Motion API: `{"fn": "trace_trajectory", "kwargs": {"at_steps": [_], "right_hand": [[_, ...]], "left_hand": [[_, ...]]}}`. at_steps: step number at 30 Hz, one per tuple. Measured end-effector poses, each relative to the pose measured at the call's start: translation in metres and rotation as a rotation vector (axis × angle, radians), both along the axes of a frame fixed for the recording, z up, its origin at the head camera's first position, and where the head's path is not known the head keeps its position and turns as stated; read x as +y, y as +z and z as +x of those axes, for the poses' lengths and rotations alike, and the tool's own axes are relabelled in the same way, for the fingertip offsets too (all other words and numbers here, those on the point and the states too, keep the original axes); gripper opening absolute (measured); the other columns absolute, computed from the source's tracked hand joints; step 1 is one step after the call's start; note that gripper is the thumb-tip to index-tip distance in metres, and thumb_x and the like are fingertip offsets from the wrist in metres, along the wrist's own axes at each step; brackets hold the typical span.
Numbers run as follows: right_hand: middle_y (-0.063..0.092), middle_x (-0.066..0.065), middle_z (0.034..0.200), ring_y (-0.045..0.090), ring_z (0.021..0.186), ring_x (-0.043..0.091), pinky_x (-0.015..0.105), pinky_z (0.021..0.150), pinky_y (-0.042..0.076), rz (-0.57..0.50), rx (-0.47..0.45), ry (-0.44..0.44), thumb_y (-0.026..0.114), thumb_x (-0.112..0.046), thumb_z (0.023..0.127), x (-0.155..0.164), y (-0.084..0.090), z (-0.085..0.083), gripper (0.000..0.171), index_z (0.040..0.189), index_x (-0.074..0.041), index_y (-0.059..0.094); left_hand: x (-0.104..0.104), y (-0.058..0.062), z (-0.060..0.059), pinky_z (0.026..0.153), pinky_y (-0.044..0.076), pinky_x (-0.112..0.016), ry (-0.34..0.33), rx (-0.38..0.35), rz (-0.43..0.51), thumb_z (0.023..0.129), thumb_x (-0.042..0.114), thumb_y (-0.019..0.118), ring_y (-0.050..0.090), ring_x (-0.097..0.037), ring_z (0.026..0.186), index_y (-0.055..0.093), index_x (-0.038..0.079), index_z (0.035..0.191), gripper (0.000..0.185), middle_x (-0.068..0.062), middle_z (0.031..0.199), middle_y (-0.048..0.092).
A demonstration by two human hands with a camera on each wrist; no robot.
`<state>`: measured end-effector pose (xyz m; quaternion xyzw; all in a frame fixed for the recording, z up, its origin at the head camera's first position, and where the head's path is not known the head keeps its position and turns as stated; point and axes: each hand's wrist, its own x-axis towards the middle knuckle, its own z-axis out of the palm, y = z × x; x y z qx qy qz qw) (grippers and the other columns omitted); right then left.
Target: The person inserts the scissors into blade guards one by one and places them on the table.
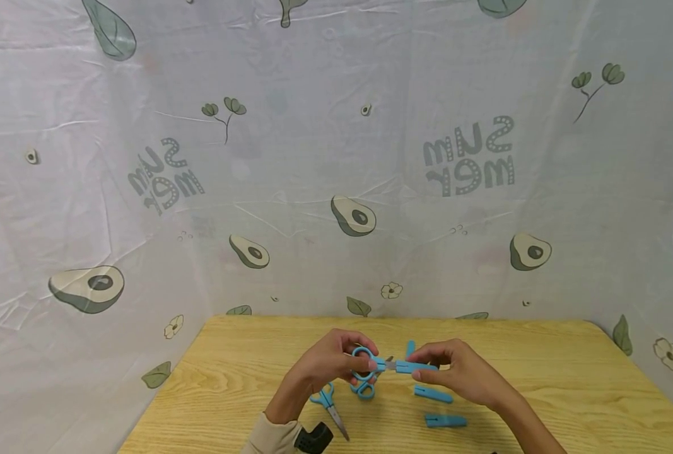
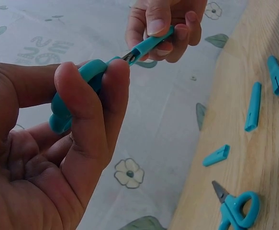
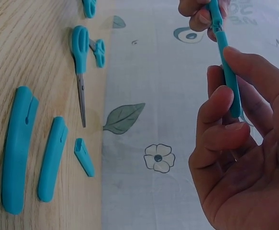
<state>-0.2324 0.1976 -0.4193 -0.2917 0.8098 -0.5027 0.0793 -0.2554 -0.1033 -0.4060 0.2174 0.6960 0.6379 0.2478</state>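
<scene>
My left hand [image 1: 332, 358] pinches the blue handles [image 2: 92, 72] of a pair of scissors [image 1: 363, 362] above the table. Opposite it, my right hand [image 1: 462, 371] holds a blue blade cover [image 1: 414, 367] between thumb and fingers. The cover is in line with the scissors and hides the blade's front part; a short stretch of metal blade [image 2: 129, 57] shows between cover and handles. Below the left hand, blue-handled scissors [image 1: 333, 410] lie bare-bladed on the table, with smaller scissors [image 1: 365, 390] beside them, partly hidden in the head view.
Three loose blue covers of different lengths lie on the table's right half: a small cover [image 1: 410, 348] behind the right hand, a middle cover [image 1: 433, 394] and a long cover [image 1: 446, 421] nearer me. A printed curtain [image 1: 313, 277] hangs behind the wooden table [image 1: 546, 378].
</scene>
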Motion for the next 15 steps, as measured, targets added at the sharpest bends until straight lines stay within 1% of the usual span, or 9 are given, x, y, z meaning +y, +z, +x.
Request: {"fn": "trace_trajectory", "kwargs": {"at_steps": [5,10,15], "right_hand": [[0.078,0.005,0.105,0.068,0.084,0.013,0.029,0.073,0.057,-0.008,-0.005,0.000,0.073,-0.018,0.104,-0.0013,0.0000,0.0007,0.021,0.123,-0.010,0.079],[0.078,0.005,0.106,0.067,0.085,0.013,0.029,0.073,0.058,-0.006,-0.016,-0.004,0.073,-0.018,0.104,-0.0026,-0.0004,0.0016,0.022,0.123,-0.010,0.079],[0.078,0.006,0.107,0.068,0.087,0.013,0.028,0.074,0.058,-0.008,-0.003,-0.008,0.073,-0.019,0.104,-0.0049,0.0003,0.0036,0.022,0.123,-0.010,0.080]], "left_hand": [[-0.0003,-0.0003,0.0016,0.060,0.055,-0.022,0.010,0.002,-0.007,0.101,0.002,0.073,0.073,-0.012,0.073,0.071,-0.001,0.115,0.015,-0.001,0.083,0.076],[-0.0013,-0.0033,0.0027,0.059,0.054,-0.023,0.024,0.002,-0.020,0.100,0.002,0.074,0.071,-0.012,0.071,0.071,0.000,0.115,0.016,-0.001,0.083,0.076],[-0.0002,-0.0046,0.0033,0.060,0.055,-0.023,0.018,-0.005,-0.010,0.100,0.002,0.073,0.071,-0.012,0.070,0.071,0.000,0.116,0.017,-0.002,0.082,0.075]]}}
